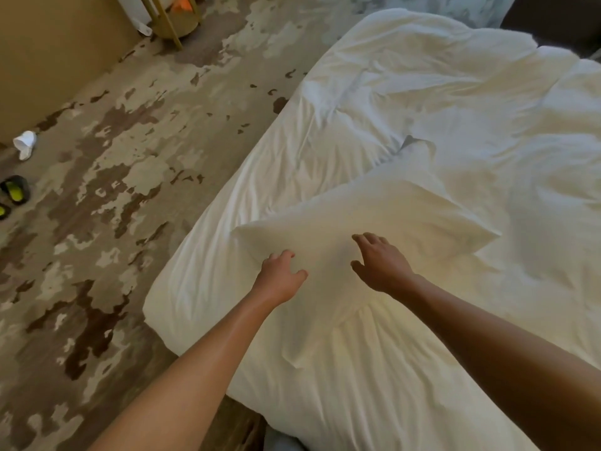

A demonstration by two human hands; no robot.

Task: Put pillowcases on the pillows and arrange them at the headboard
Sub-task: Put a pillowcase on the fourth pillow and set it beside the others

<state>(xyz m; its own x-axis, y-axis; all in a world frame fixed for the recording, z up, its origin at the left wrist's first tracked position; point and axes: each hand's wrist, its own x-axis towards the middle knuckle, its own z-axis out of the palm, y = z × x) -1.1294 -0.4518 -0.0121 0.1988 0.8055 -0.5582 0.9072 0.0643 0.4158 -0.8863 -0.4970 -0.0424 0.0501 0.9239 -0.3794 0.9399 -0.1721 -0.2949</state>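
A white pillow (383,216) lies flat on the bed's rumpled white duvet (455,102), near the bed's left corner. My left hand (279,275) hovers over the pillow's near left edge, fingers spread, holding nothing. My right hand (380,262) reaches over the pillow's near middle, fingers apart and empty. A small fold of white fabric (416,144) sticks up just beyond the pillow; whether it is a pillowcase I cannot tell. No headboard is in view.
Patterned brown and beige carpet (107,190) spreads left of the bed. On it lie a white crumpled item (25,144) and dark shoes with yellow insoles (15,189) at the far left. A gold-framed stand (175,17) is at the top.
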